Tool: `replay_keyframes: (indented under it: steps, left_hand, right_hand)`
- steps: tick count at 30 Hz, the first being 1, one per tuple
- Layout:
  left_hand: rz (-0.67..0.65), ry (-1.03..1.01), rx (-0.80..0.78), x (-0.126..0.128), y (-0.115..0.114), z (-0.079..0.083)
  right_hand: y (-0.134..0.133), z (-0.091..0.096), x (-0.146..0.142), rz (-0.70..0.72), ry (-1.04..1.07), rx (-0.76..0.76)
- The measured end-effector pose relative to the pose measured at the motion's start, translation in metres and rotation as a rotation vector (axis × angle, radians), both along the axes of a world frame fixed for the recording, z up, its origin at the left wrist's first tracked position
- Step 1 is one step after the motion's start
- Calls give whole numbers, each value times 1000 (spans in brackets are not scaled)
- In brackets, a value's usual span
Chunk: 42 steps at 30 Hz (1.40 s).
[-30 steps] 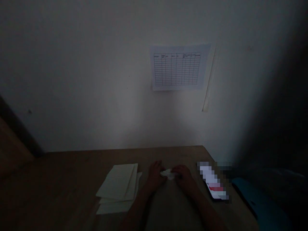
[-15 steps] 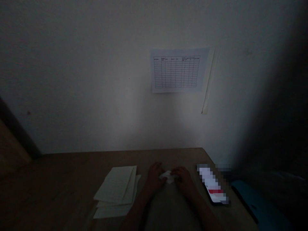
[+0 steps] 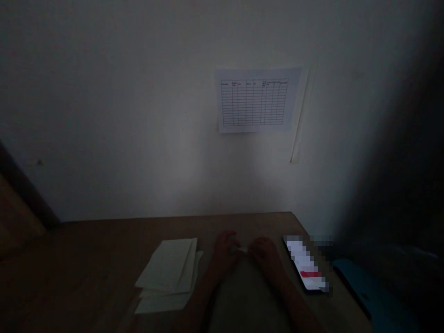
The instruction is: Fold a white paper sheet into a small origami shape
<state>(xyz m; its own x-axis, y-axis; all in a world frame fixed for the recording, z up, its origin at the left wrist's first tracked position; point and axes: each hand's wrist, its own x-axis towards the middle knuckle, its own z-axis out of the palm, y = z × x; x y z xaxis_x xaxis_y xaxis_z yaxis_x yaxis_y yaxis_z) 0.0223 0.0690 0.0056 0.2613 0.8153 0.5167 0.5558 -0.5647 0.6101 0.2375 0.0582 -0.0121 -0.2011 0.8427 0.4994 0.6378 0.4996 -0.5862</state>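
Note:
Between my two hands is a small piece of white paper (image 3: pixel 243 249), narrow and mostly covered by fingers. My left hand (image 3: pixel 225 252) pinches its left end, fingers curled. My right hand (image 3: pixel 265 253) closes on its right end. Both hands are low over the wooden table (image 3: pixel 114 254). Left of my left hand lies a loose stack of lined paper sheets (image 3: pixel 168 266). The dim light hides how the paper is folded or crumpled.
A phone (image 3: pixel 305 266) with a lit, blurred screen lies right of my right hand, near the table's edge. Beyond that edge is a blue object (image 3: pixel 374 291), perhaps a seat. A printed table sheet (image 3: pixel 255 101) hangs on the wall (image 3: pixel 138 115) behind.
The white paper showed as a wider crumpled shape between my hands; now only a thin strip shows. My fingers have shifted slightly and closed over it.

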Motion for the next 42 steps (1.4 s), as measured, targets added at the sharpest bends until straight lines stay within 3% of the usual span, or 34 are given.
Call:
replay_keyframes:
  steps: [11, 24, 42]
  left_hand:
    - [32, 105, 48, -1, 2, 1]
    - [74, 259, -80, 0, -4, 4]
    - [91, 314, -152, 1, -5, 6]
  right_hand:
    - [-4, 6, 0, -12, -112, 78]
    - [-8, 12, 1, 13, -191, -71]
    - [-7, 12, -2, -50, -131, -96]
